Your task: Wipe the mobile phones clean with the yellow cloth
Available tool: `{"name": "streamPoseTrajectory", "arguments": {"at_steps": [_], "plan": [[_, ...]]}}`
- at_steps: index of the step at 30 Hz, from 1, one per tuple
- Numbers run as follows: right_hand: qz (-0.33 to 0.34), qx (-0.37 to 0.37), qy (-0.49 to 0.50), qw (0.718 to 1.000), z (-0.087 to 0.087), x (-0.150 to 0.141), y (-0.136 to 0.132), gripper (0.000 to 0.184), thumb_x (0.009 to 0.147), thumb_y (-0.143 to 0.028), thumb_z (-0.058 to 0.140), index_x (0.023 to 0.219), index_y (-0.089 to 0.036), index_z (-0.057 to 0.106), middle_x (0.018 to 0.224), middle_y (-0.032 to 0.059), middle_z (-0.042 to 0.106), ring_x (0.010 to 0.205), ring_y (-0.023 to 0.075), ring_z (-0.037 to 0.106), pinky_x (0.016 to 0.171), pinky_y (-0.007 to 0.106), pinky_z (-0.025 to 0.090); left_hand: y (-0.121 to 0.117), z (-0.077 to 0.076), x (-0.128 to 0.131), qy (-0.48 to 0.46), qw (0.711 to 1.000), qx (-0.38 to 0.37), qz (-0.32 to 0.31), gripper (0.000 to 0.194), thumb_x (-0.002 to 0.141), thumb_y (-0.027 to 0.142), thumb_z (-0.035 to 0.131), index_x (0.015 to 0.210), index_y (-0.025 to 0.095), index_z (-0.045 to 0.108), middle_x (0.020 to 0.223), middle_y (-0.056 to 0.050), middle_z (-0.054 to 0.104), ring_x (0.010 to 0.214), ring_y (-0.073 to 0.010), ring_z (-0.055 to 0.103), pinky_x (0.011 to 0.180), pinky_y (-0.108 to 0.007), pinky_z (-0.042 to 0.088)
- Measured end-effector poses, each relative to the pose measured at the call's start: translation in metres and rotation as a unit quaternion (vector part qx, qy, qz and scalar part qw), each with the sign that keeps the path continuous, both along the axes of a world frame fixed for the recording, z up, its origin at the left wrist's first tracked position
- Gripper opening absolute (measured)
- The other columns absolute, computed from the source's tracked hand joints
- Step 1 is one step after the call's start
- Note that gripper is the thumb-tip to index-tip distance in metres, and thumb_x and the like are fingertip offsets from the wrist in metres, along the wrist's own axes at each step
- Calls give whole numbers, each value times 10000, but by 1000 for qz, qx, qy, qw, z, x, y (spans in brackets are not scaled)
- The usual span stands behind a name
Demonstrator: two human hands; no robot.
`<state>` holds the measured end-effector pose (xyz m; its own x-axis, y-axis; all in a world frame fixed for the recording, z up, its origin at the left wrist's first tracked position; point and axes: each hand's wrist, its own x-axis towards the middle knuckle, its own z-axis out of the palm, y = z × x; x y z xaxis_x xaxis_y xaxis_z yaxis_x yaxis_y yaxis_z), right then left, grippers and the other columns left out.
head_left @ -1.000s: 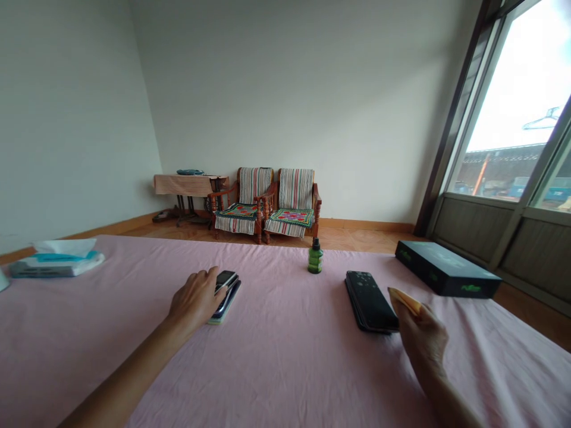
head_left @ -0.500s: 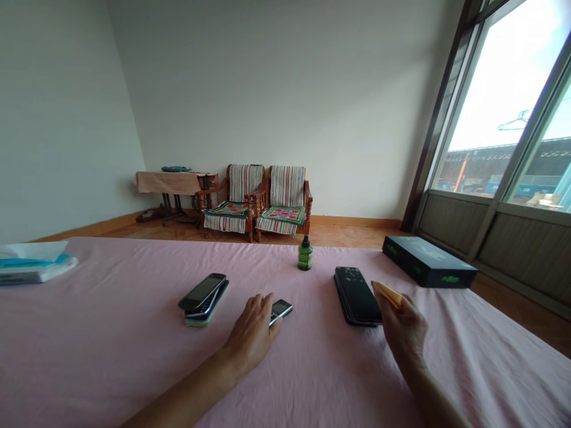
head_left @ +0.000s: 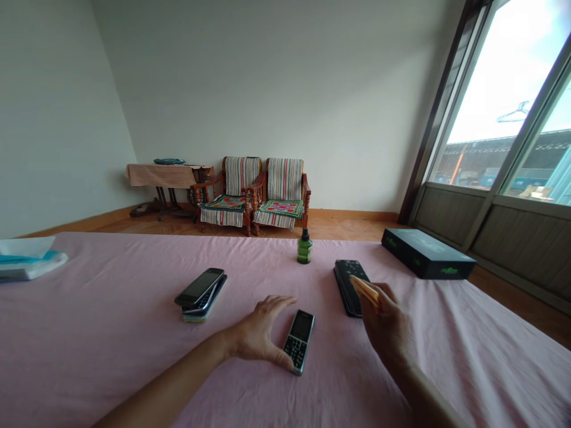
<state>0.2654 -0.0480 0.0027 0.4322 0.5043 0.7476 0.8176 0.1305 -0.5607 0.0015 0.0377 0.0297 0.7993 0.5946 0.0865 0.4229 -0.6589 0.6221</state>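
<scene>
Silver-edged keypad phone flat on pink cloth, near centre; likely light, stiff, slick-faced, screen fragile, best taken by its long edges. Left hand spread open, thumb at near-left edge; right hand pinches folded yellow cloth.

Moved from left of the green bottle, a keypad phone lies before it, apparently freed by the left hand; the right hand brings a folded cloth closer.

Two chairs, one bottle, one box
</scene>
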Motion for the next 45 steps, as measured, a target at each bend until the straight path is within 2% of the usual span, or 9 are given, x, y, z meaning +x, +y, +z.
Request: {"name": "streamPoseTrajectory", "arguments": {"at_steps": [3,6,9,13,19,22,28,37,45], "plan": [[41,-2,-18,999,0,-12,1,268,853,-276,478,993,-185,688,878,43,631,721,161,618,635,239,467,2,-3,4,46,997,-3,-58,1181,480,598,820,1455,226,266,1488,-133,330,1353,-368,282,1107,-499,208],[66,-6,-31,997,-2,-16,2,269,863,-247,482,1036,-191,680,882,39,620,740,156,615,643,237,472,-2,-7,13,64,996,11,-54,1254,450,632,811,1472,219,212,1494,-149,315,1353,-406,262,1104,-553,171],[71,-17,-43,996,-4,-16,2,273,857,-208,482,1046,-192,678,889,37,609,734,149,606,645,237,469,-9,-12,19,50,998,32,-1,1262,482,662,783,1478,174,181,1500,-190,281,1360,-415,242,1099,-576,168],[100,-39,-69,992,-7,-18,1,317,847,-153,469,1095,-200,660,893,40,587,764,155,591,677,247,472,-13,-17,14,48,998,45,26,1228,527,703,741,1469,130,199,1496,-217,271,1363,-397,243,1102,-557,188],[220,-103,-126,962,-15,-38,5,411,833,-60,414,1158,-204,619,940,68,571,842,174,575,742,275,478,-8,-21,5,6,998,52,20,1132,562,713,721,1442,155,281,1450,-191,367,1330,-382,308,1097,-535,216],[249,-136,-145,948,-17,-50,12,386,839,-51,401,1115,-180,637,912,82,564,823,184,560,731,294,474,-8,-23,7,-21,999,48,15,1124,579,674,737,1451,154,255,1433,-187,388,1311,-365,340,1082,-515,258],[271,-187,-153,932,-19,-60,17,385,787,16,418,994,-191,668,846,58,543,768,171,527,689,279,440,-9,-27,9,-25,999,32,33,1181,546,630,775,1464,151,207,1389,-192,431,1262,-372,391,1050,-530,291],[308,-263,-112,907,-16,-72,-18,347,691,60,465,891,-178,619,849,41,518,732,160,511,639,253,410,-8,-32,10,-43,998,34,37,1241,524,572,813,1480,169,134,1341,-184,476,1215,-368,435,1031,-518,308],[236,-256,-160,924,3,-78,28,279,721,41,457,764,-179,624,829,41,522,816,176,493,748,283,392,-10,-30,10,-44,997,35,50,1233,518,565,814,1478,196,133,1346,-167,476,1221,-362,434,1037,-514,308]]}}
